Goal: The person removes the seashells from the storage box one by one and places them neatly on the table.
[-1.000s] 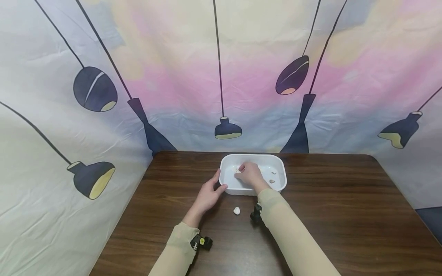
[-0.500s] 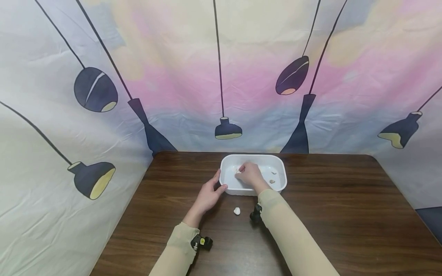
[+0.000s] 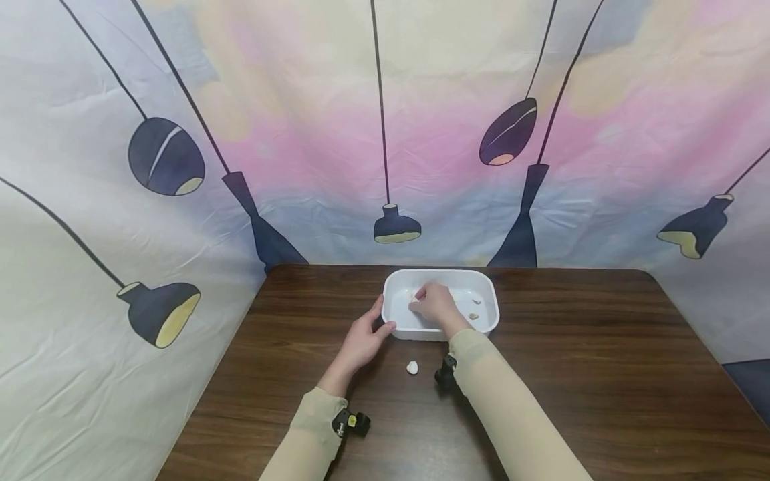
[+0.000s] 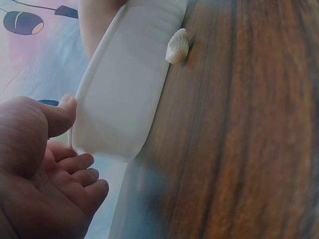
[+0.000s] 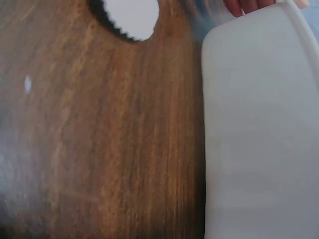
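White tray (image 3: 404, 321), rectangular, rounded at the corners: standing near the far edge of the brown wood-grain surface (image 3: 601, 367), its long side facing the person. Left hand (image 3: 361, 344): resting against the near-left corner of the tray, its thumb touching the rim, its other fingers lying along the outside of the left end; this grip is spreading, thumb and index finger standing apart. Right hand (image 3: 436, 307): reaching over the near wall of the tray, its fingers bending down inside the left half; thumb and index finger are drawing close together at the tips (whether this grip is pinching anything, one cannot tell, the hand itself hiding the spot). Brown fragment (image 3: 473, 316), small: lying on the floor of the tray, right of the right hand. Second fragment (image 3: 477, 301), slighter: lying just beyond the first, inside the tray. Shell (image 3: 412, 368), one, white, ribbed, and showing a toothed edge in the right wrist view: lying outside the tray, just before its near wall. Sleeves (image 3: 517, 407), pale beige, a pair: covering the forearms on the near side of the tray. Wrist cameras (image 3: 355, 422), black, two: sitting at the cuffs, nearer the person than the tray. Cloth backdrop (image 3: 445, 180), pastel, printed with dark hanging lamps: hanging behind the tray.
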### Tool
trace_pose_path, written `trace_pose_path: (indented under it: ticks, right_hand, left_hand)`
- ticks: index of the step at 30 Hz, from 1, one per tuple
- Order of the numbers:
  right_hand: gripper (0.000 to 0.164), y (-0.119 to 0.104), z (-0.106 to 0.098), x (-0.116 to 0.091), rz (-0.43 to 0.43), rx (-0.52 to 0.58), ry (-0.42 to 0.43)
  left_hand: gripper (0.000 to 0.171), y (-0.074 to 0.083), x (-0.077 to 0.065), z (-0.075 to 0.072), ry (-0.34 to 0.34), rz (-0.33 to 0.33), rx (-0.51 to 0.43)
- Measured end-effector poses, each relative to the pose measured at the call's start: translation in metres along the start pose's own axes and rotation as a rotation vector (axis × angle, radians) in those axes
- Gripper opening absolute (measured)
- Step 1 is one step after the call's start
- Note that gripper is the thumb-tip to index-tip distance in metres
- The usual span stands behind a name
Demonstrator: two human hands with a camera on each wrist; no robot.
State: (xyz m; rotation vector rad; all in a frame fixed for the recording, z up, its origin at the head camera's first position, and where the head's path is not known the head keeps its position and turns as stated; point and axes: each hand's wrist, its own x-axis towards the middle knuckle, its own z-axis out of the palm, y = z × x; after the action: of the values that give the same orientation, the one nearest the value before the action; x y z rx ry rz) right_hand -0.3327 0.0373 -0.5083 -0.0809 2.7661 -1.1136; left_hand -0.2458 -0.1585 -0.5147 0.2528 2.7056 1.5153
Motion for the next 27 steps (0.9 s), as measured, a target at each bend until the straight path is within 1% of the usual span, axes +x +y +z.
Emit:
trace_pose_path:
  ticks: [8,12,15,17,23,27]
  right_hand:
    - [0.03,-0.002,-0.005,-0.008,0.031,0.063,-0.013]
    - [0.033,-0.003,-0.007,-0.009,0.039,0.073,-0.017]
    - [0.035,-0.002,-0.012,-0.011,0.045,0.104,-0.02]
    - [0.035,-0.002,-0.017,-0.012,0.029,0.129,-0.012]
    - [0.035,-0.002,-0.036,-0.016,-0.03,0.171,0.067]
    - [0.035,-0.001,-0.047,-0.02,-0.035,0.21,0.073]
  left_hand:
    - [0.068,-0.001,-0.001,0.0,-0.003,-0.002,-0.007]
    - [0.068,-0.001,-0.001,-0.001,-0.006,0.003,-0.009]
    - [0.068,-0.002,0.0,-0.001,-0.008,0.012,-0.008]
    - [0.069,-0.002,0.001,-0.001,-0.007,0.016,-0.007]
    - [0.07,-0.001,0.001,-0.001,-0.006,0.02,0.001]
    - [0.07,-0.001,0.001,-0.001,-0.005,0.005,0.004]
